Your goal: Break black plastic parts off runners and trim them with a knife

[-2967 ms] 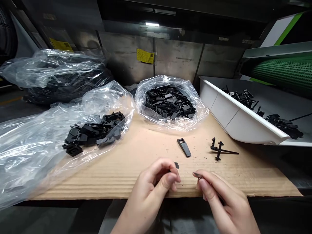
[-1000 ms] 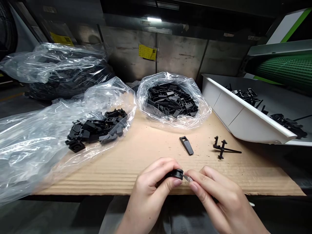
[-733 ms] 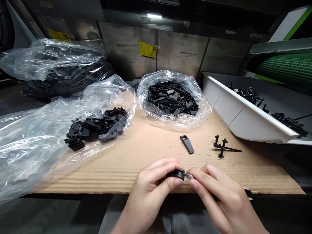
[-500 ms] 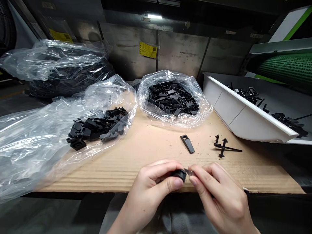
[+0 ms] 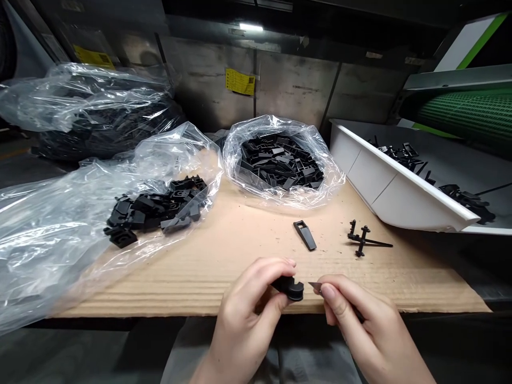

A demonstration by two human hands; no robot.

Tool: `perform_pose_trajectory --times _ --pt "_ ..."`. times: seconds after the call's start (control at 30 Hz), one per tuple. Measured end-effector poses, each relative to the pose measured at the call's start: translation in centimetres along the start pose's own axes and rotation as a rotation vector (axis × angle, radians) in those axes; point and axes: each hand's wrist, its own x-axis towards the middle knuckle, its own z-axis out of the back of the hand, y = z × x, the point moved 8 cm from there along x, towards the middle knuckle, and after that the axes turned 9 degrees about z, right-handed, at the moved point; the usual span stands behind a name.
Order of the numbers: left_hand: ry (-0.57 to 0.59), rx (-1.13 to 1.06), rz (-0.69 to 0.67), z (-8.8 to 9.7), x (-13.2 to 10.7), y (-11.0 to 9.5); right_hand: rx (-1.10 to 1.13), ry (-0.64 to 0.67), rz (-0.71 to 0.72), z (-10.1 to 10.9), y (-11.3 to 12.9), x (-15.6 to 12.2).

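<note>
My left hand (image 5: pixel 248 314) pinches a small black plastic part (image 5: pixel 291 288) between thumb and fingers over the near edge of the cardboard sheet (image 5: pixel 224 266). My right hand (image 5: pixel 368 330) is closed on a small blade tool (image 5: pixel 316 288), whose metal tip points at the part from a short gap to its right. A loose black clip (image 5: pixel 304 235) lies on the cardboard just beyond my hands, and a black sprue piece (image 5: pixel 362 242) lies to its right.
An open clear bag (image 5: pixel 280 162) full of black parts sits at the back middle. A second bag (image 5: pixel 156 208) with several black parts lies left, a fuller bag (image 5: pixel 92 117) behind it. A white chute tray (image 5: pixel 400 192) with parts slopes in at right, under a green conveyor (image 5: pixel 464 112).
The blade tip, which touched the black part half a second ago, has drawn away to the right. My left hand turned the part slightly; three seconds ago the hands were apart.
</note>
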Motion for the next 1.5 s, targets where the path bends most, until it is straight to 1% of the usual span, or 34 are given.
perform_pose_trajectory --times 0.13,0.3,0.43,0.53,0.67,0.77,0.87,1.0,1.07,1.13,1.17,1.2,1.27,1.33,1.4,1.47,1.5 --pt "-0.040 -0.028 0.006 0.1 -0.5 0.8 0.006 0.039 -0.013 -0.5 -0.1 0.1" --pt "-0.061 -0.010 -0.012 0.1 -0.6 0.6 -0.016 0.115 0.029 -0.8 -0.1 0.2" --pt "-0.031 0.004 -0.042 -0.2 -0.7 0.3 -0.047 0.170 0.049 -0.8 0.0 0.3" --pt "-0.010 0.017 -0.037 -0.2 -0.8 0.4 -0.042 0.233 0.046 -0.7 0.1 0.6" --pt "-0.004 0.025 -0.018 -0.1 -0.8 0.5 0.036 0.349 -0.050 -1.1 -0.3 0.8" --pt "-0.014 0.006 -0.019 -0.1 -0.6 0.4 0.122 0.397 -0.128 -1.5 -0.7 0.8" --pt "-0.015 -0.031 -0.006 -0.1 -0.5 0.2 0.265 0.441 -0.208 -2.0 -1.1 0.8" --pt "0.023 -0.093 0.033 -0.3 -0.4 0.2 0.458 0.522 -0.334 -2.7 -1.3 0.3" --pt "0.024 -0.094 0.049 -0.3 -0.4 0.2 0.541 0.574 -0.360 -3.1 -1.0 -0.2" --pt "0.013 -0.087 0.055 -0.1 -0.3 0.2 0.605 0.597 -0.370 -3.3 -0.8 -0.7" --pt "0.009 -0.089 0.063 0.0 -0.2 0.2 0.620 0.581 -0.372 -3.2 -0.9 -0.8" --pt "0.007 -0.097 0.075 0.0 -0.1 0.3 0.618 0.532 -0.380 -3.0 -1.2 -0.7" --pt "0.008 -0.120 0.103 -0.1 0.0 0.5 0.571 0.384 -0.373 -2.4 -1.8 -0.3" --pt "0.021 -0.150 0.122 -0.3 0.0 0.5 0.532 0.210 -0.342 -1.8 -2.2 0.3" --pt "0.024 -0.165 0.144 -0.5 -0.2 0.6 0.555 0.065 -0.330 -1.5 -2.3 0.7" --pt "0.043 -0.118 0.157 -0.6 -0.4 0.3 0.609 -0.062 -0.401 -1.5 -3.0 0.7" --pt "0.061 -0.052 0.141 -0.4 -0.4 0.0 0.636 -0.116 -0.446 -1.5 -3.5 0.5"
